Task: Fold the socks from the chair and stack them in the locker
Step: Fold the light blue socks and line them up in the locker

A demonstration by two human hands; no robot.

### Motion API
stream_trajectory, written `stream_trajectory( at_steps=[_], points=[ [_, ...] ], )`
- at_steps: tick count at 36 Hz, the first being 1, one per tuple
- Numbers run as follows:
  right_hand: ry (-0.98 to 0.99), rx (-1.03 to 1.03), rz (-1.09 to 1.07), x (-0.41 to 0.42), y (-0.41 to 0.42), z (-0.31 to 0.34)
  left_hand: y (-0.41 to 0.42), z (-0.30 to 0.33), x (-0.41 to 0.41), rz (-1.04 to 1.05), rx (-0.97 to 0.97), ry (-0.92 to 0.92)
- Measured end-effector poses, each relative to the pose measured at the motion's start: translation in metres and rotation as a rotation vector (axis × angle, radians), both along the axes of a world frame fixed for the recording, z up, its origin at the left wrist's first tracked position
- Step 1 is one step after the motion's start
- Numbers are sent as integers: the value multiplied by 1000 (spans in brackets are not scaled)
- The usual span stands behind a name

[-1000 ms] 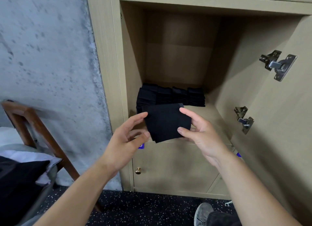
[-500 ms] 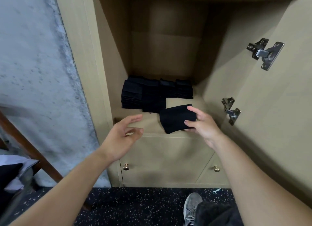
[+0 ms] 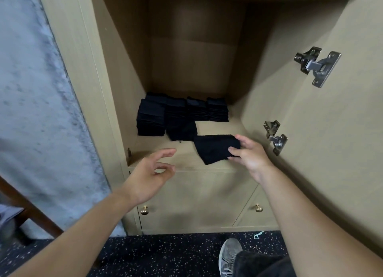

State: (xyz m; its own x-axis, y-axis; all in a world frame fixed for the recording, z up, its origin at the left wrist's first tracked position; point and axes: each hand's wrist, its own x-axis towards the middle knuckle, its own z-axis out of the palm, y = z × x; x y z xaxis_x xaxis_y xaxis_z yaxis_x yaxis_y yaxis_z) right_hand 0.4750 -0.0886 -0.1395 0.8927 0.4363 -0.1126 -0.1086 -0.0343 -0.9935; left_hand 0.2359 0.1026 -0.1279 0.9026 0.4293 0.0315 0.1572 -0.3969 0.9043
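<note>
My right hand (image 3: 249,154) pinches a folded black sock (image 3: 214,147) by its right edge, just above the front of the locker shelf (image 3: 223,127). Behind it, several stacks of folded black socks (image 3: 178,115) stand in a row across the shelf, and a lower one (image 3: 182,131) sits in front of them. My left hand (image 3: 151,173) hovers in front of the shelf's lip with its fingers loosely spread, holding nothing. A brown chair leg (image 3: 31,210) shows at the lower left.
The locker door (image 3: 331,131) stands open on the right, with two metal hinges (image 3: 317,66) on its inner face. Below the shelf are two lower doors with brass knobs (image 3: 144,210). A concrete wall (image 3: 41,111) is on the left. A grey shoe (image 3: 229,256) stands on the speckled floor.
My left hand let go of the folded sock and dropped back. My right hand carried the sock forward onto the locker shelf, and my view moved closer to the locker.
</note>
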Motion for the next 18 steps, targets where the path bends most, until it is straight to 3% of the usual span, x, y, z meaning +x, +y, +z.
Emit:
stream_trajectory(
  at_steps=[5,12,18],
  points=[
    [-6,127,-98,0,-4,5,-3,-1,1,-4,5,-18],
    [-10,-65,-73,-7,10,-9,-3,-1,1,-2,5,-17],
    [-9,-100,-48,-8,20,-6,-1,-1,-1,4,2,-22]
  ],
)
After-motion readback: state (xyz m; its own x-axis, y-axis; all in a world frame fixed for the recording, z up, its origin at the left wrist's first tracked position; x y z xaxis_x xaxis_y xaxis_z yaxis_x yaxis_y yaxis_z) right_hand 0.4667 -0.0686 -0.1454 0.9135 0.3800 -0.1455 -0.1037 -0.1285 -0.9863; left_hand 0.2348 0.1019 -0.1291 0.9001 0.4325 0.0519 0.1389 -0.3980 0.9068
